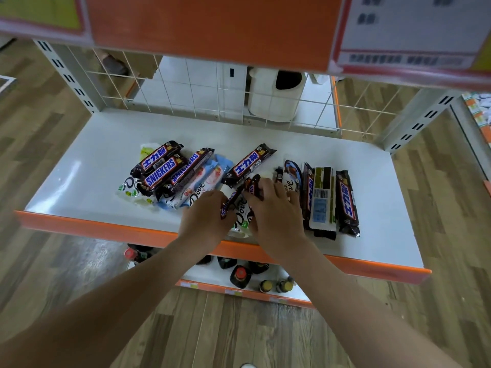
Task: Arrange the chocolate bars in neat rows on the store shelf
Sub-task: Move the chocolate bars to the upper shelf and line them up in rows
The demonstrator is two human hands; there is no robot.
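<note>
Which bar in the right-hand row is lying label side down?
The white-backed bar, second from the row's right end: its barcode and print panel face up, while its neighbours show their fronts.

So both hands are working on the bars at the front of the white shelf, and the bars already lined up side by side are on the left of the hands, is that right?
Not quite: the head view shows the lined-up bars to the right of the left hand and right hand. The loose pile lies on the left. Both hands are indeed on bars at the front of the white shelf.

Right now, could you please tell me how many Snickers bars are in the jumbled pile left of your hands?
3: the rear bar, the middle bar just in front of it, and the right bar lying over the pale Dove wrappers. Others may be hidden underneath.
</note>
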